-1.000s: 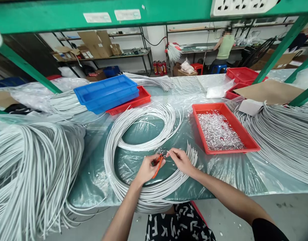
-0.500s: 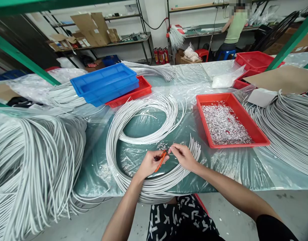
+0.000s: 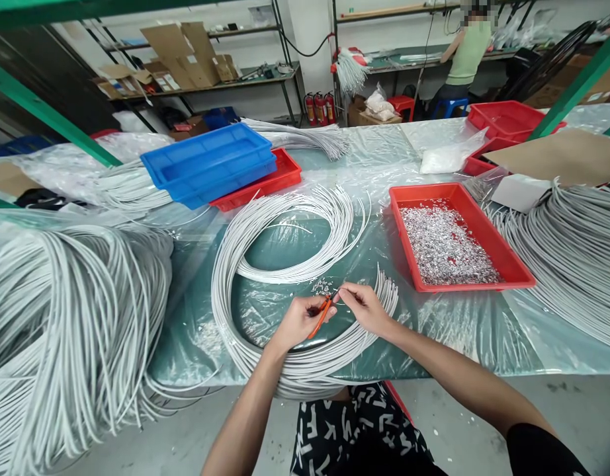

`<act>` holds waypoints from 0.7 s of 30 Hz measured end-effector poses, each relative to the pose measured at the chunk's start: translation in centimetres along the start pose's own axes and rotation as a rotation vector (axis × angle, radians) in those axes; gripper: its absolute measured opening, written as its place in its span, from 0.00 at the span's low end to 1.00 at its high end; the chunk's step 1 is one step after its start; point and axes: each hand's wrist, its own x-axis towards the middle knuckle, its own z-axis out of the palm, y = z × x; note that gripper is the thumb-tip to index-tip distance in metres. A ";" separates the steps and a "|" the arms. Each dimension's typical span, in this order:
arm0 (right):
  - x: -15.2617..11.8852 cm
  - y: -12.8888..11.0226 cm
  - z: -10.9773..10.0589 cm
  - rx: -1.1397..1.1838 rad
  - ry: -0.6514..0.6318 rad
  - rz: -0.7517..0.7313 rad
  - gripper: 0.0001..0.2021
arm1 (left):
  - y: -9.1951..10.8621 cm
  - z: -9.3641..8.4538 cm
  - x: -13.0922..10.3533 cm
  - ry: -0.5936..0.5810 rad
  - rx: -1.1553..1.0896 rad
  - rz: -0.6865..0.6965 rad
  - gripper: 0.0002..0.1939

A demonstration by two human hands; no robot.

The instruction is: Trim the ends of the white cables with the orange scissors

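Note:
My left hand (image 3: 300,319) is closed around orange-handled pliers (image 3: 319,318), whose jaws point up and to the right. The fingertips of my right hand (image 3: 363,307) are pinched together at the jaws, on the thin end of a cable that is mostly hidden by the fingers. Both hands are over the near part of a large coil of grey-white cables (image 3: 225,291). Its loose ends (image 3: 386,291) fan out just right of my right hand. Small clippings (image 3: 321,286) lie on the plastic-covered table (image 3: 464,330) behind the pliers.
To the right stands a red tray (image 3: 513,268) holding many small shiny pieces. Big cable bundles lie at the left (image 3: 87,317) and right (image 3: 573,258). Blue trays (image 3: 206,162) rest on a red one behind the coil. A person (image 3: 466,56) sits at a far bench.
The pliers' jaws have come up against my right fingertips, tilting slightly. Both hands otherwise stay in nearly the same place, and the view has shifted a little.

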 end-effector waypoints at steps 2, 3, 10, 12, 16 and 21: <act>0.0 0.0 0.0 0.013 0.004 -0.005 0.23 | -0.2 0.0 0.0 -0.002 -0.011 0.010 0.16; 0.0 0.1 0.0 0.019 0.006 -0.010 0.23 | -0.2 0.0 0.0 -0.004 -0.015 0.015 0.16; 0.0 0.0 -0.1 0.023 -0.013 -0.024 0.23 | -0.1 0.0 0.0 -0.022 -0.044 0.024 0.17; 0.1 -0.1 -0.2 0.018 -0.020 -0.022 0.24 | 0.0 0.0 0.0 -0.025 -0.044 0.028 0.17; 0.1 -0.2 -0.2 0.019 -0.029 -0.017 0.25 | 0.0 0.1 0.1 -0.004 -0.019 0.027 0.17; 0.2 -0.4 -0.3 0.049 -0.044 -0.010 0.25 | -0.1 0.1 0.2 -0.004 -0.035 0.025 0.17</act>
